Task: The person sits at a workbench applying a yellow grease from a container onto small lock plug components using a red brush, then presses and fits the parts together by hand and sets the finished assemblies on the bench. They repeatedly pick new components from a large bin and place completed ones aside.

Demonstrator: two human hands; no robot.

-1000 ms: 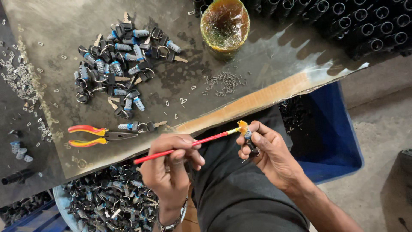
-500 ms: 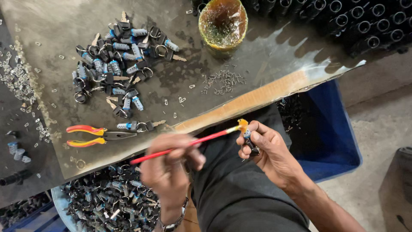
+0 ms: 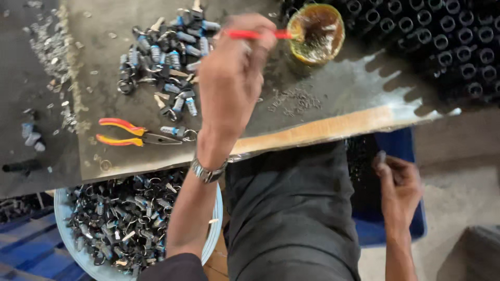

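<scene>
Two work surfaces show: a dull grey metal sheet (image 3: 323, 99) over the lap, edged with a pale wooden strip, and a grey concrete floor at right. The left hand (image 3: 232, 73) reaches forward, arm extended, fingers closed around a thin red-handled brush (image 3: 258, 34) whose tip dips into a round yellow cup of amber liquid (image 3: 315, 32). The right hand (image 3: 398, 182) hangs low over a blue plastic bin (image 3: 401, 151), pinching a small grey metal part (image 3: 381, 157).
</scene>
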